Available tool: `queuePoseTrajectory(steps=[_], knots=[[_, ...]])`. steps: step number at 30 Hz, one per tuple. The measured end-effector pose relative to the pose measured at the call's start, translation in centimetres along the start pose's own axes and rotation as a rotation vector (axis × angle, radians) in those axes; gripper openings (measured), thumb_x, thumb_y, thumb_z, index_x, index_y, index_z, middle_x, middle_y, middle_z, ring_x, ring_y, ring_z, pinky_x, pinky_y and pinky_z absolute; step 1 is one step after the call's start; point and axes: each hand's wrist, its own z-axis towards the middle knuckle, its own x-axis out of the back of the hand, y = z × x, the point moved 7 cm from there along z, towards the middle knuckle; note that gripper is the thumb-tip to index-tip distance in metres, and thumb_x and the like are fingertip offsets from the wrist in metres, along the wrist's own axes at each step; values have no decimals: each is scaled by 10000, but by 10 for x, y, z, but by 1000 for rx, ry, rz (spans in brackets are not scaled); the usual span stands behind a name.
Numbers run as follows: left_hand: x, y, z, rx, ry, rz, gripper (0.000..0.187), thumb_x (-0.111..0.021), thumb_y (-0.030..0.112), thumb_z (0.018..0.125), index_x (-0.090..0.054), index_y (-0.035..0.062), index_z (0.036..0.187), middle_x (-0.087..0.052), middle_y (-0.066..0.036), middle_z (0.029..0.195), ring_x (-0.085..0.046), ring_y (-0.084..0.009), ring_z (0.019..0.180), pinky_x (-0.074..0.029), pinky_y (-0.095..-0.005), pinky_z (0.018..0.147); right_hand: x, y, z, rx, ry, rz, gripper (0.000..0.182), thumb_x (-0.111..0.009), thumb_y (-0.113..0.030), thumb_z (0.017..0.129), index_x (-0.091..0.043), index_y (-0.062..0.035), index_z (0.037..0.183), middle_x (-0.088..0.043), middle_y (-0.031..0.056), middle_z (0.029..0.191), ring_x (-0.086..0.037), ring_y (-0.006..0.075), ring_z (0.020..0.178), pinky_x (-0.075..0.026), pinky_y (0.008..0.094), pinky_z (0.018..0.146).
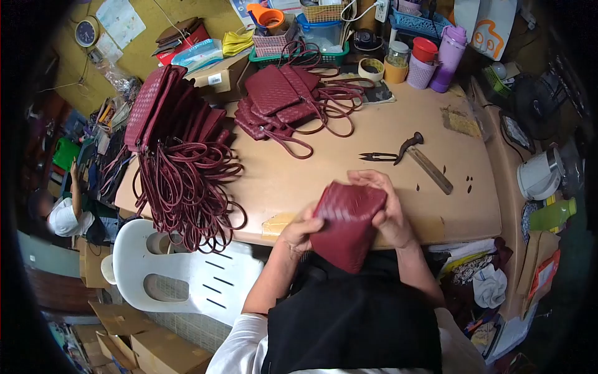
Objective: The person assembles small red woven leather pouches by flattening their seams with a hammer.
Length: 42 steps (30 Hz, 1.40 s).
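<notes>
Both hands hold a dark red woven pouch (349, 225) over the table's front edge, close to my body. My left hand (301, 230) grips its left side. The fingers of my right hand (387, 209) wrap round its upper right side. Beyond the pouch, a hammer (427, 163) and a pair of black pointed pliers (379, 156) lie on the table (336, 153). A tall stack of similar red pouches (177, 112) with looped straps hanging down stands at the left, and a smaller pile (274, 93) lies at the back.
A white plastic chair (205, 265) is at the front left. Baskets, a tape roll (371, 68), cups and a purple tumbler (448, 59) line the back edge. Another person (65, 215) is at the far left. Cardboard boxes (162, 349) sit on the floor.
</notes>
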Motion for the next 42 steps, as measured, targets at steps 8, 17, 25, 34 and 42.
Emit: queuePoseTrajectory(steps=[8,17,25,34,42], knots=[[-1,-40,2,67,-78,-384,746,-502,525,915,-343,-24,1393,-465,-193,1366,-501,-310,1233,-405,-450,1035,-21,5,-9,-93,-158,72,854,-576,-569,857,-351,78,1368,-488,222,1343,-501,264,1225,-372,374,1049],[-68,92,-48,-233,279,509,621,-570,416,912,-473,-51,1310,-561,-172,1263,-565,-280,1122,-415,-370,979,-8,26,-16,-408,26,-173,575,-311,-420,1028,-538,67,1236,-596,144,1203,-569,197,1099,-425,338,974],[-88,8,1,-364,-438,1605,432,-722,364,785,-619,16,1020,-615,-154,964,-572,-372,938,-437,-453,892,45,30,-9,-254,124,589,622,-422,-453,980,-244,-97,1458,-511,147,1291,-559,209,1073,-413,343,972],[-38,-27,-36,-165,-109,1412,247,-630,20,792,-621,53,1037,-608,-87,1030,-513,-284,1067,-290,-462,996,69,57,-20,-294,108,-68,616,-657,-186,875,-352,-6,1379,-539,93,1180,-539,167,1057,-433,284,914],[-44,-3,-38,-57,-458,1672,235,-607,-19,692,-594,43,919,-625,-104,825,-583,-266,984,-229,-522,1087,52,0,-3,-303,-118,-537,299,-666,-244,886,-617,48,927,-569,6,703,-482,63,699,-440,278,638]])
